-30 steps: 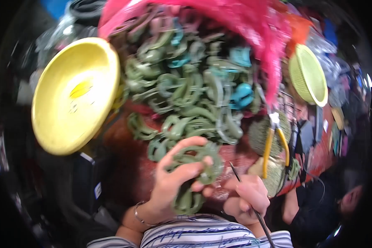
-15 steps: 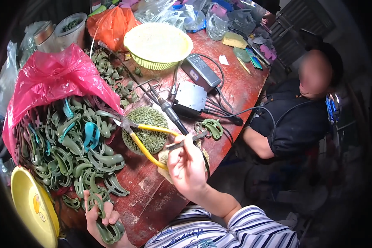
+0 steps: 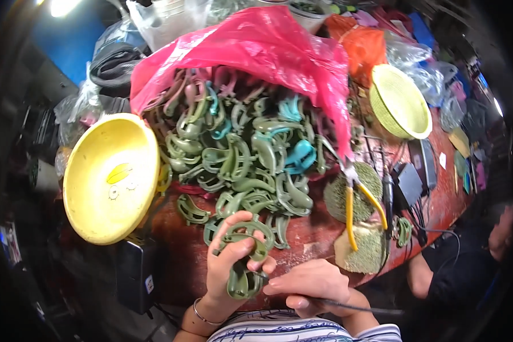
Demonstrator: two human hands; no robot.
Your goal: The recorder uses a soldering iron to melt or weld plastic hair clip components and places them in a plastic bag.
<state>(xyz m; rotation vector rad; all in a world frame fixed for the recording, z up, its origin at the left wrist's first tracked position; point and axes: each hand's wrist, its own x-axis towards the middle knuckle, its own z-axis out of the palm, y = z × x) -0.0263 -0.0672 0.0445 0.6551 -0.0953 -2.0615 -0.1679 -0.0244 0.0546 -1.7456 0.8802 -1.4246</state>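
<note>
My left hand (image 3: 225, 268) is closed round curved green plastic hair-claw pieces (image 3: 246, 283), one near the fingertips and one lower by the palm. Close on its right, my right hand (image 3: 316, 285) grips a slim dark tool (image 3: 359, 308), whose long end sticks out to the right. The tool's tip meets the lower green piece or lies right beside it; my fingers partly hide the spot. Beyond my hands spreads a big heap of similar green pieces (image 3: 233, 157), a few turquoise (image 3: 300, 157), spilling from a pink plastic bag (image 3: 239, 43).
Yellow-handled pliers (image 3: 350, 211) lie right of the heap, over round greenish pads (image 3: 362, 253). A yellow basin (image 3: 77, 191) stands left, a pale yellow basket (image 3: 402, 128) at far right. Beside a dark box (image 3: 406, 185) run cables. A person's forearm (image 3: 420, 276) is at the right edge.
The view has swung left. My right hand has come from above the pads, with the slim tool, to the green pieces in my left hand.
</note>
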